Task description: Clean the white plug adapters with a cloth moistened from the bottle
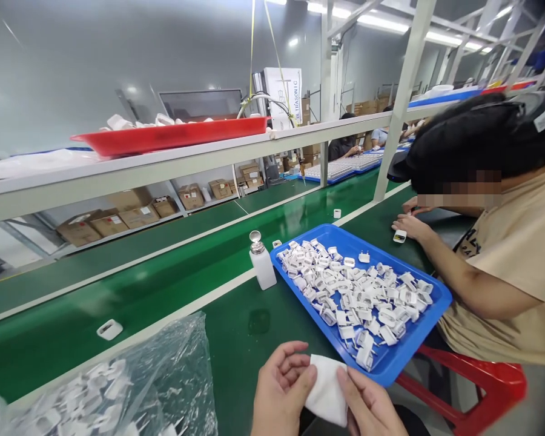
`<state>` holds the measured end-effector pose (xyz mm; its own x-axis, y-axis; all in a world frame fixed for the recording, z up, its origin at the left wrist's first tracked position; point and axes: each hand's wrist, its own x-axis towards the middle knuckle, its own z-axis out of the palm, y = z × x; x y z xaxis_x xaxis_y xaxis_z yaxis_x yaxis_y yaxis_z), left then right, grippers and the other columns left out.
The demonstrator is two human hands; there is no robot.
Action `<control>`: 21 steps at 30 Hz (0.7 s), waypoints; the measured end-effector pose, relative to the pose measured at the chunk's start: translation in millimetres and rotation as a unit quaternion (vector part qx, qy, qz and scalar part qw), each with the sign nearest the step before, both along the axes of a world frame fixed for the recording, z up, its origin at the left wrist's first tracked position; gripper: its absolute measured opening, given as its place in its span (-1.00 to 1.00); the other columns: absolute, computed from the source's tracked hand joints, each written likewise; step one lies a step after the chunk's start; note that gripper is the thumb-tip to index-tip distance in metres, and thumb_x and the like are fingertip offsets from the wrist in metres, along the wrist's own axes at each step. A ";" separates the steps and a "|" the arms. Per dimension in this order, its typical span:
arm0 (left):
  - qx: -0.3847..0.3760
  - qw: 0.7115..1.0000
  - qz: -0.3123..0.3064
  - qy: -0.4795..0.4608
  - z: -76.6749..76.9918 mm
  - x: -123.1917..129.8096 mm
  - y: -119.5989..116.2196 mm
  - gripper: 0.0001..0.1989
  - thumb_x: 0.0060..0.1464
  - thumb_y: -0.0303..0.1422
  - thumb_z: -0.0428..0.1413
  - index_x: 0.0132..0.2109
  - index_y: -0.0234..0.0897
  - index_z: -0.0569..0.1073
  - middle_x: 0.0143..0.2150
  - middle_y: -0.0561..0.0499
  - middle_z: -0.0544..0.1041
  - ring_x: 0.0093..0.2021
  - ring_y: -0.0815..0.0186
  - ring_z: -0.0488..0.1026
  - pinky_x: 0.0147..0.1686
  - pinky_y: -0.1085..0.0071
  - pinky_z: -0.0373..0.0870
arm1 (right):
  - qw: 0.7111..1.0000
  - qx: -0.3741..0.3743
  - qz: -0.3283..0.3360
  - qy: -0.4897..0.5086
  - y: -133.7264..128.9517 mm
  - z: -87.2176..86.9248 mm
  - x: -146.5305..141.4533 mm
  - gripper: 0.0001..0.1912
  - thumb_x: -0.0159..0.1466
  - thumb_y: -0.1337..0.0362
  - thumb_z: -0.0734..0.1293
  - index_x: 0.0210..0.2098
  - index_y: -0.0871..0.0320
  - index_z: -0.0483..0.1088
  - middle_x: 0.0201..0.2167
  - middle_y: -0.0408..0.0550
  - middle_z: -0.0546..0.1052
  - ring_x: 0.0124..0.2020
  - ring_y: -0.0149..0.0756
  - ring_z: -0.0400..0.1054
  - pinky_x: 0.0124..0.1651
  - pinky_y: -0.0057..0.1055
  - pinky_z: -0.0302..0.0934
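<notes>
My left hand (pixel 282 387) and my right hand (pixel 367 404) hold a folded white cloth (pixel 326 387) between them at the bottom of the view, each pinching one side. Just beyond the cloth sits a blue tray (pixel 300 241) heaped with several white plug adapters (pixel 354 290). A white pump dispenser bottle (pixel 262 261) stands left of the tray on the green table.
A clear plastic bag (pixel 163 381) of white adapters lies at the lower left. One adapter (pixel 109 329) rests on the green conveyor belt (pixel 118 290). A co-worker in a beige shirt (pixel 522 260) sits at my right. A red tray (pixel 172 136) sits on the overhead shelf.
</notes>
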<state>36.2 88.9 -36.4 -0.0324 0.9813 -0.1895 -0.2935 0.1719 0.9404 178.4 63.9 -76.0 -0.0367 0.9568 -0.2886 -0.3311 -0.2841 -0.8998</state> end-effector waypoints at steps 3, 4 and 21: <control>0.028 0.999 0.026 0.012 10.6 9.7 5.4 -0.51 -0.24 -0.16 0.51 -0.18 -0.32 0.62 -0.34 -0.06 0.64 -0.35 0.36 0.56 -0.32 0.54 0.46 | 0.998 -0.005 0.028 0.057 7.3 1.2 7.6 -0.43 0.10 -0.17 0.54 -0.14 0.18 0.61 -0.60 -0.13 0.50 -0.65 -0.50 0.16 -0.57 -0.55 0.05; 0.034 0.999 0.031 0.016 14.0 13.2 6.7 -0.52 -0.25 -0.17 0.51 -0.19 -0.32 0.62 -0.34 -0.07 0.64 -0.34 0.35 0.56 -0.31 0.53 0.48 | 0.995 -0.005 0.034 0.092 9.7 3.0 9.1 -0.46 0.09 -0.11 0.57 -0.12 0.17 0.62 -0.55 -0.11 0.54 -0.61 -0.49 0.23 -0.48 -0.54 0.16; 0.112 0.993 -0.005 0.022 39.8 50.8 24.9 -0.57 -0.09 -0.34 0.42 -0.04 -0.22 0.53 -0.11 -0.06 0.61 -0.08 0.26 0.54 -0.10 0.43 0.51 | 0.940 -0.042 -0.059 0.334 19.8 20.9 30.1 -0.59 -0.04 0.10 0.66 -0.23 0.13 0.66 -0.16 0.07 0.69 -0.03 -0.01 0.54 -0.15 -0.29 0.48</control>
